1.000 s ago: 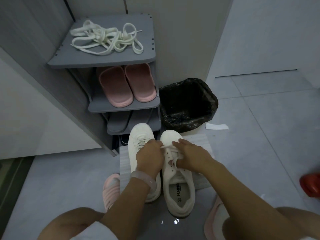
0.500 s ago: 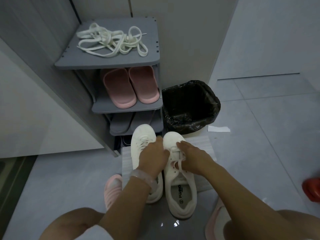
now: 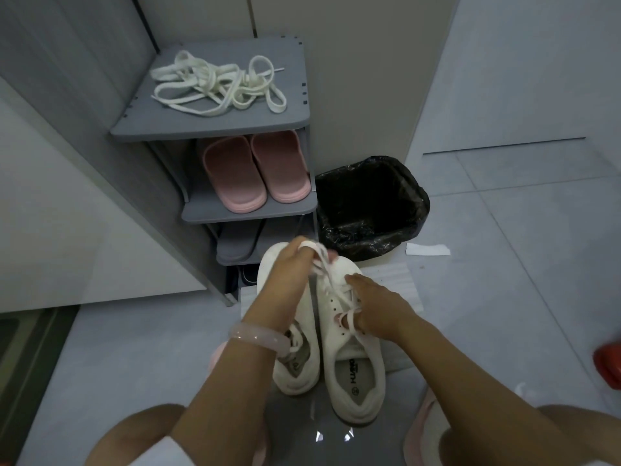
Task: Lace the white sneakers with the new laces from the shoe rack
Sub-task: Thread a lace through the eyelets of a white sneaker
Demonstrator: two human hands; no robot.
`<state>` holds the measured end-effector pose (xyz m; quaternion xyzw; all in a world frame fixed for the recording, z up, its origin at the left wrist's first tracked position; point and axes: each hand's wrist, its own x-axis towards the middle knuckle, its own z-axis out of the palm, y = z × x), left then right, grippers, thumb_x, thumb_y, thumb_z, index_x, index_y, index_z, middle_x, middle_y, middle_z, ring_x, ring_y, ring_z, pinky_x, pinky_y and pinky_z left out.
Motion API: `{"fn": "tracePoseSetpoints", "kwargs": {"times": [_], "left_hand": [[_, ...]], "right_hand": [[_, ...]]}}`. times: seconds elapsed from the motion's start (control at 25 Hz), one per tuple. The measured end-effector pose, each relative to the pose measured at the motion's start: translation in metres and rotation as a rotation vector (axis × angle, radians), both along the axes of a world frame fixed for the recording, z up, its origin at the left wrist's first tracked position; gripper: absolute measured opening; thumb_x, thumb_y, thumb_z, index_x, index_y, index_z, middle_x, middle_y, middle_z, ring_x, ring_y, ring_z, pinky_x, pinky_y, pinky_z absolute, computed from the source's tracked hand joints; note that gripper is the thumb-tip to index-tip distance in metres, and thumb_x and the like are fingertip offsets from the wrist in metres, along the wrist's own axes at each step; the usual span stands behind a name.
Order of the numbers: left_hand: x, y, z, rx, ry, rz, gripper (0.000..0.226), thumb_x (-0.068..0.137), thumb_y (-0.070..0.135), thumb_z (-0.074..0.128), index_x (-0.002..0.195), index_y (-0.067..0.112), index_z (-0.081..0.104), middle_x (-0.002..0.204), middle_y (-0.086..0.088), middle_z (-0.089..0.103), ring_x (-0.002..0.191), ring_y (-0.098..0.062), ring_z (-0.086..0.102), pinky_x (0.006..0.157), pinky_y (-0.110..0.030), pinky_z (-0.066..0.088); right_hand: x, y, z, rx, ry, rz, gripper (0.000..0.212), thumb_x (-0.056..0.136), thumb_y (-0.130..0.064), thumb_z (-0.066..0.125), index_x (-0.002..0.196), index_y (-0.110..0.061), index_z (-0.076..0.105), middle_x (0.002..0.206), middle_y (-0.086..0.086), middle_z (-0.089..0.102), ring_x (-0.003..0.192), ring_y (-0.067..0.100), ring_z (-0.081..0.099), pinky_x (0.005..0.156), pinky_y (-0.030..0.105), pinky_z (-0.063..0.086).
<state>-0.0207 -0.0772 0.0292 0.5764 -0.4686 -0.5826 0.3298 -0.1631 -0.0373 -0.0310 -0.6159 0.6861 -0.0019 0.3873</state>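
Note:
Two white sneakers stand side by side on the floor in front of me, the left sneaker (image 3: 295,371) and the right sneaker (image 3: 353,364). My left hand (image 3: 289,280) grips a white lace (image 3: 322,264) and holds it raised over the right sneaker's toe. Lower on the same shoe, my right hand (image 3: 376,307) rests on the eyelet area and pinches the lace there. A tangle of new cream laces (image 3: 218,84) lies on the top shelf of the grey shoe rack (image 3: 208,127).
Pink slippers (image 3: 255,169) sit on the rack's second shelf, grey ones below. A bin with a black bag (image 3: 369,203) stands right of the rack. A white paper scrap (image 3: 426,249) lies on the tiles; a red object (image 3: 608,363) shows at the right edge.
My left hand has lifted away from the shoe toward the toe, drawing the lace up and out. My right hand has slid back along the eyelets.

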Motion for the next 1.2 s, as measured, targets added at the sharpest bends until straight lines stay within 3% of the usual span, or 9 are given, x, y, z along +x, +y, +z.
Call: {"fn": "tracePoseSetpoints", "kwargs": {"times": [0.08, 0.16, 0.32, 0.52, 0.72, 0.88, 1.0, 1.12, 1.2], "left_hand": [[-0.006, 0.007, -0.015, -0.008, -0.342, -0.153, 0.021, 0.096, 0.015, 0.035, 0.078, 0.013, 0.045, 0.065, 0.004, 0.054, 0.069, -0.014, 0.054, 0.06, -0.017, 0.042], [-0.003, 0.011, -0.033, -0.14, -0.662, -0.295, 0.008, 0.094, 0.017, 0.042, 0.093, 0.01, 0.045, 0.077, 0.001, 0.051, 0.08, -0.023, 0.053, 0.066, -0.028, 0.036], [-0.002, 0.013, -0.044, -0.241, -1.075, -0.54, 0.024, 0.091, 0.014, 0.044, 0.106, 0.004, 0.059, 0.107, -0.013, 0.062, 0.102, -0.029, 0.058, 0.08, -0.033, 0.043], [0.001, 0.002, 0.01, -0.261, -0.62, -0.395, 0.019, 0.089, 0.011, 0.052, 0.087, 0.004, 0.07, 0.087, -0.003, 0.065, 0.081, -0.02, 0.059, 0.073, -0.028, 0.044], [0.02, 0.013, 0.051, -0.122, -0.252, -0.267, 0.028, 0.088, 0.012, 0.057, 0.061, 0.017, 0.062, 0.058, 0.005, 0.057, 0.059, -0.013, 0.049, 0.06, -0.023, 0.039], [0.039, 0.002, 0.057, -0.289, -0.498, -0.203, 0.023, 0.084, 0.006, 0.056, 0.07, 0.022, 0.064, 0.07, 0.014, 0.054, 0.065, -0.003, 0.049, 0.061, -0.015, 0.037], [0.038, 0.001, 0.047, -0.372, -0.684, -0.27, 0.012, 0.086, 0.011, 0.056, 0.085, 0.012, 0.069, 0.081, 0.007, 0.048, 0.076, -0.011, 0.048, 0.063, -0.019, 0.036], [0.022, 0.004, 0.032, -0.262, -0.585, -0.361, 0.01, 0.085, 0.012, 0.057, 0.085, 0.013, 0.067, 0.087, -0.003, 0.063, 0.081, -0.019, 0.059, 0.072, -0.029, 0.049], [0.01, 0.01, 0.029, -0.161, -0.349, -0.347, 0.012, 0.085, 0.008, 0.058, 0.087, 0.02, 0.061, 0.086, -0.003, 0.065, 0.081, -0.02, 0.063, 0.075, -0.033, 0.054]], "right_hand": [[0.001, 0.001, 0.0, 0.021, -0.005, -0.04, 0.082, 0.086, -0.038, 0.06, 0.149, -0.029, 0.009, 0.156, -0.003, 0.019, 0.136, 0.024, 0.033, 0.11, 0.038, 0.032], [0.001, 0.001, 0.0, 0.025, 0.013, -0.049, 0.084, 0.085, -0.037, 0.061, 0.149, -0.031, 0.007, 0.155, -0.001, 0.023, 0.133, 0.027, 0.038, 0.107, 0.04, 0.036], [0.0, 0.001, 0.0, 0.027, 0.023, -0.047, 0.085, 0.085, -0.027, 0.061, 0.149, -0.032, 0.005, 0.153, 0.001, 0.027, 0.13, 0.027, 0.041, 0.105, 0.041, 0.039], [0.001, 0.001, -0.002, -0.003, -0.026, -0.063, 0.089, 0.084, -0.039, 0.064, 0.149, -0.03, 0.004, 0.152, 0.002, 0.03, 0.131, 0.027, 0.039, 0.107, 0.038, 0.035], [0.002, 0.002, -0.002, 0.006, -0.039, -0.079, 0.089, 0.083, -0.04, 0.065, 0.149, -0.032, 0.005, 0.153, 0.001, 0.028, 0.132, 0.026, 0.038, 0.106, 0.035, 0.034], [0.004, 0.001, 0.005, -0.016, -0.033, -0.039, 0.081, 0.085, -0.039, 0.062, 0.149, -0.026, 0.013, 0.154, 0.001, 0.024, 0.135, 0.025, 0.033, 0.108, 0.035, 0.03], [0.006, -0.004, 0.022, -0.126, -0.046, 0.005, 0.055, 0.088, -0.022, 0.059, 0.139, -0.016, 0.04, 0.139, 0.006, 0.045, 0.119, 0.021, 0.048, 0.094, 0.027, 0.039], [0.009, -0.011, 0.054, -0.246, -0.405, -0.268, 0.022, 0.089, -0.009, 0.054, 0.11, -0.014, 0.062, 0.099, 0.0, 0.06, 0.071, 0.008, 0.056, 0.062, 0.015, 0.047], [0.01, -0.011, 0.077, -0.24, -0.714, -0.434, 0.02, 0.091, -0.004, 0.05, 0.104, -0.012, 0.062, 0.091, 0.006, 0.063, 0.069, 0.01, 0.058, 0.064, 0.017, 0.052]]}}
